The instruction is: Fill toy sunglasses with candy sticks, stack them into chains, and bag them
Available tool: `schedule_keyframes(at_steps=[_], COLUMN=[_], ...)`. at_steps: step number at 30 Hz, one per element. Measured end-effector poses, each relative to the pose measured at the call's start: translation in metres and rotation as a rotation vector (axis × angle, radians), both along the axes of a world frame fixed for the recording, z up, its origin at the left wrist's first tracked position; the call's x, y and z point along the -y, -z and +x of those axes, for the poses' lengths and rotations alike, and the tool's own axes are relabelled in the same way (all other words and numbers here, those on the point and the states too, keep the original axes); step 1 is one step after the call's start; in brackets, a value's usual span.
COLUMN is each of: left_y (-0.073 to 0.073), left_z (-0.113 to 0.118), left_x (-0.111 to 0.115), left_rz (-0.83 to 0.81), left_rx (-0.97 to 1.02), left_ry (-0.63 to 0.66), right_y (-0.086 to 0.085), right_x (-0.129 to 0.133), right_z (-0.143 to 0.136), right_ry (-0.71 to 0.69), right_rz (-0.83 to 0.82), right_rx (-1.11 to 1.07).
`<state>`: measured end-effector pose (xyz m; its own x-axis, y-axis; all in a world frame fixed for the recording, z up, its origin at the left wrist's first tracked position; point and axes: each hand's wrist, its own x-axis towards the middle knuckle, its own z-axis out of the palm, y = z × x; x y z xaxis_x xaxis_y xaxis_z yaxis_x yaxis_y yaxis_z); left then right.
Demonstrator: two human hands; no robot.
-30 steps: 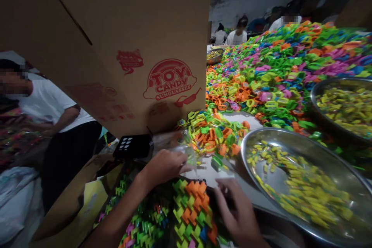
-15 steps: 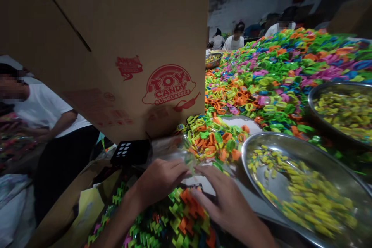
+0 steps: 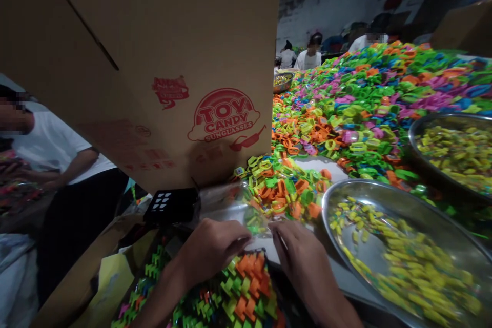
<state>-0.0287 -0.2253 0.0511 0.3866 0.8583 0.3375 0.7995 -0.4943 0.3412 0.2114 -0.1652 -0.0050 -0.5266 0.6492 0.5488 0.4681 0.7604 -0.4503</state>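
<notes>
**Clear plastic film point(image 3: 221, 207) lies just beyond two bent hands**

The film rests low in front of the large printed carton point(image 3: 215, 36), its right end reaching the small pile of orange and yellow-green toys point(image 3: 282, 187). Some colour shows through that end; whether those pieces lie inside or under the film, I cannot tell.

The left hand point(image 3: 221, 241) and the right hand point(image 3: 302, 251) come to the near edge of the film from either side, fingertips facing across a narrow gap. The left fingers are curled with their tips close together; the right fingers bend towards the thumb with little space between. Blur and clear plastic hide whether either has hold of the film. Facing each other this way, they are probably set to steady or spread something thin.

The pile sits on the tabletop point(image 3: 270, 251) just beyond the fingers, likely for a short reach. The steel basin point(image 3: 423, 210) stands beside the right hand, its raised wall keeping the yellow pieces point(image 3: 415, 266) together. Packed rows of coloured pieces point(image 3: 246, 287) lie below the hands, apparently kept close to the body.
</notes>
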Motion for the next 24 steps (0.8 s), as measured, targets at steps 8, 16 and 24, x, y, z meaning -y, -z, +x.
schedule_keyframes(at_steps=[8, 16, 24], left_y=[0.003, 0.019, 0.038], left_z=[-0.002, -0.002, -0.025], left_x=[0.008, 0.016, 0.028], left_rz=[-0.085, -0.436, -0.559], left_rx=[-0.321, -0.322, -0.249], left_ry=[-0.142, -0.409, -0.79], right_y=[-0.008, 0.001, 0.016], right_x=[-0.012, -0.017, -0.017], right_z=[0.027, 0.016, -0.004], right_ry=[-0.016, -0.417, -0.237], right_rz=[0.196, -0.489, -0.232], right_rx=[0.218, 0.104, 0.144])
